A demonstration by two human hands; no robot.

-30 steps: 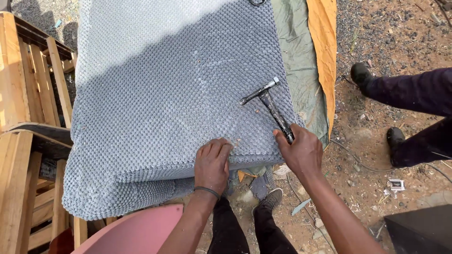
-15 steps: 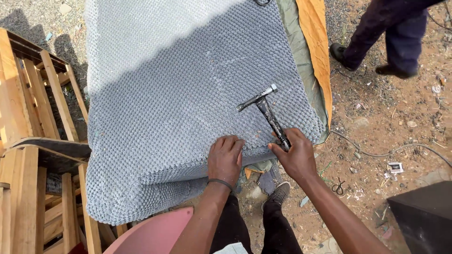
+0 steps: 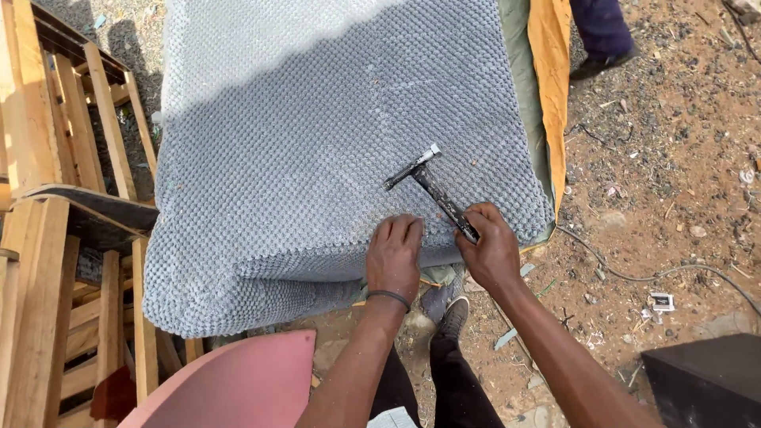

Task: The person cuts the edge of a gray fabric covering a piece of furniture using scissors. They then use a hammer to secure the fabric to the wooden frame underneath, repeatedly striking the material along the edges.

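Head cam looks straight down on a big slab covered in grey bobbly fabric (image 3: 317, 135), and both hands are busy at its near edge. Left hand (image 3: 394, 255) lies flat, palm down, fingers spread over the fabric right at the edge, holding nothing, just pressing. There's a dark band around that wrist. Right hand (image 3: 490, 250) sits just beside it at about 3 o'clock, closed around the bottom of a hammer handle. So the hammer (image 3: 434, 190) lies on the fabric, its shaft running up toward 11 o'clock from the right hand, metal head resting on the cloth. The two hands are close but not touching.

Yellow and green cloth (image 3: 547, 95) peeks out under the slab at 2 o'clock. Wooden frames (image 3: 55, 261) stack up at 9 o'clock, a pink rounded thing (image 3: 238, 380) sits at 7 o'clock. Someone else's leg and dark shoe (image 3: 602, 59) show at 1 o'clock on the dirt ground (image 3: 674, 158). A black box (image 3: 705, 380) sits at 4 o'clock.
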